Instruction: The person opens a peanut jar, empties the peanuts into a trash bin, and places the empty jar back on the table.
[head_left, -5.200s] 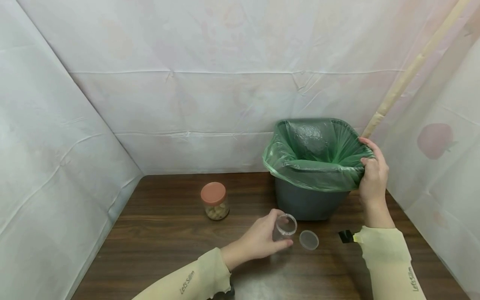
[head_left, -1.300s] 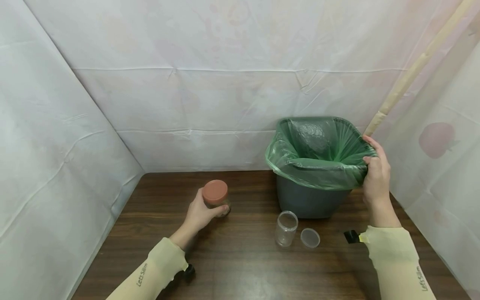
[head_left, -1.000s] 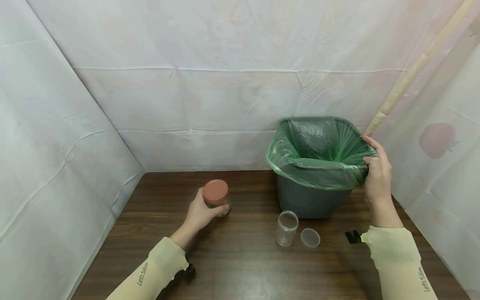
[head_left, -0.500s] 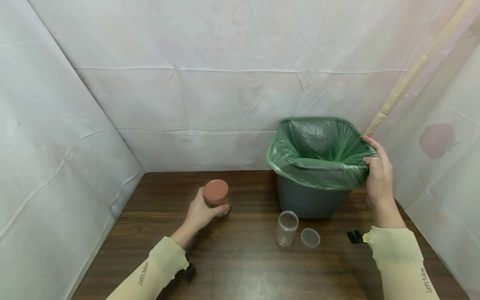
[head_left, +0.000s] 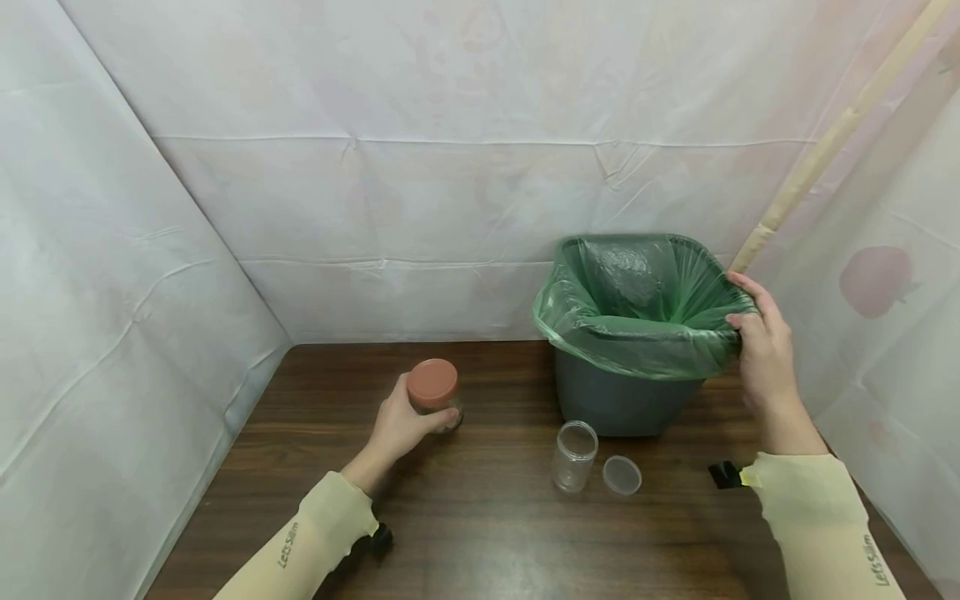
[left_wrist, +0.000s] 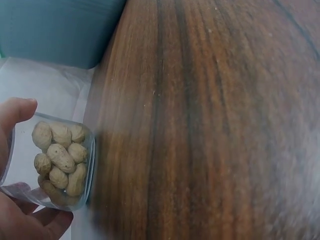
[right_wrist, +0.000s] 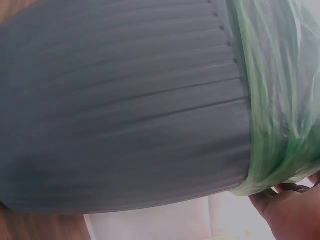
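My left hand (head_left: 397, 427) grips a clear jar with a terracotta-coloured lid (head_left: 432, 382) on the table at the left, thumb on its near side. Through the jar's wall, peanuts in their shells (left_wrist: 61, 158) show in the left wrist view, filling its lower part. At the right, my right hand (head_left: 767, 354) holds the rim of a grey bin (head_left: 622, 400) lined with a green plastic bag (head_left: 637, 354). Its thumb lies over the bag's edge, with the other fingers partly hidden behind. An open, empty clear jar (head_left: 574, 462) stands in front of the bin, beside a flat translucent disc (head_left: 622, 475).
The dark wood-grain table (head_left: 480, 533) carries all of these. White sheeting (head_left: 420, 208) hangs along its back and both sides. A pale pole (head_left: 810, 171) slants up behind the bin at the right.
Since the oldest frame, my left hand has let go of the empty jar and moved left to grip the peanut jar. Lately only my right wrist and forearm shift slightly right, still on the rim.
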